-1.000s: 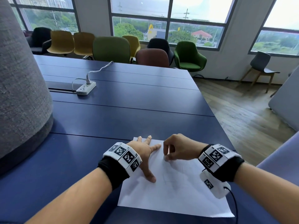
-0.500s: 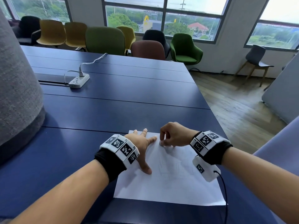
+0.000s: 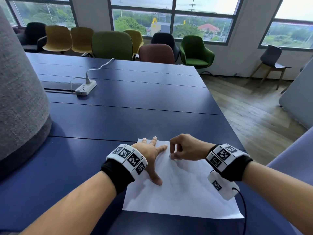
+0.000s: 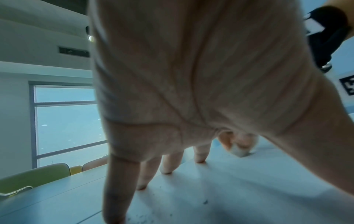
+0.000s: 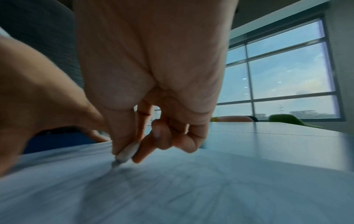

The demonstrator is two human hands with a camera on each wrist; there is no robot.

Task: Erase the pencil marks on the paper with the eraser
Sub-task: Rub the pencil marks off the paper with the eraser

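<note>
A white sheet of paper (image 3: pixel 186 197) with faint pencil lines lies at the near edge of the dark blue table (image 3: pixel 128 122). My left hand (image 3: pixel 152 155) lies spread on the sheet's far left part, fingers straight, thumb pressing down. My right hand (image 3: pixel 183 148) pinches a small whitish eraser (image 5: pixel 127 152) between thumb and fingers, its tip against the paper near the sheet's far edge. In the left wrist view the eraser (image 4: pixel 239 150) shows under the right fingers beyond my straight left fingers (image 4: pixel 166 163). Eraser crumbs dot the paper.
A white power strip (image 3: pixel 85 88) with its cable lies further back on the left of the table. A large grey felt-covered column (image 3: pixel 18 92) stands at the left edge. Coloured chairs (image 3: pixel 111 44) line the far side. The table's right edge drops to wooden floor (image 3: pixel 254 112).
The right hand with the eraser has shifted a little along the far part of the sheet. The left hand stays spread on the paper. The head view has tilted slightly.
</note>
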